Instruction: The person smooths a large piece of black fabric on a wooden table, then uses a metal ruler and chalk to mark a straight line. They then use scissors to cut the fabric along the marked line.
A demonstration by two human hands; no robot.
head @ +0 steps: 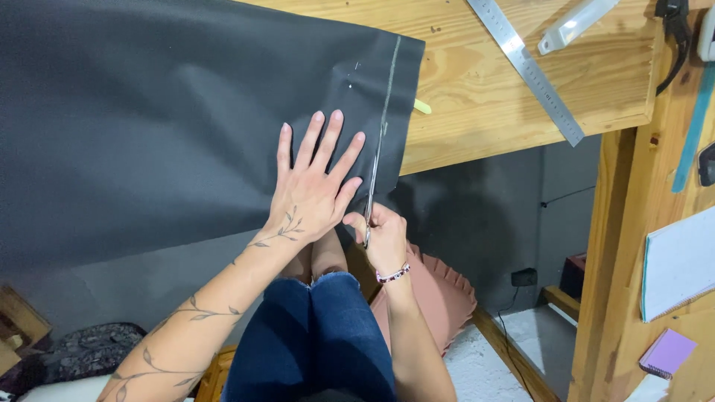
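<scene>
Left hand (pixel 313 190) flat, fingers spread, on black fabric (pixel 149 126); right hand (pixel 383 238) grip clamped on scissors (pixel 372 186).

Hidden and cropped bits, head view

Scissors (pixel 370 195): handles buried in right hand (pixel 384 237), only the blades show. Fabric (pixel 164 126) runs off the frame at 9 and 12 o'clock, full extent unknown. Ruler (pixel 526 65) cropped at 12 o'clock, markings too small to read. White tool (pixel 575 24) cut at 12 o'clock. Notebook (pixel 679 262) cut at 3 o'clock. Yellow bit (pixel 422 106) mostly under the fabric, can't tell what it is.
</scene>
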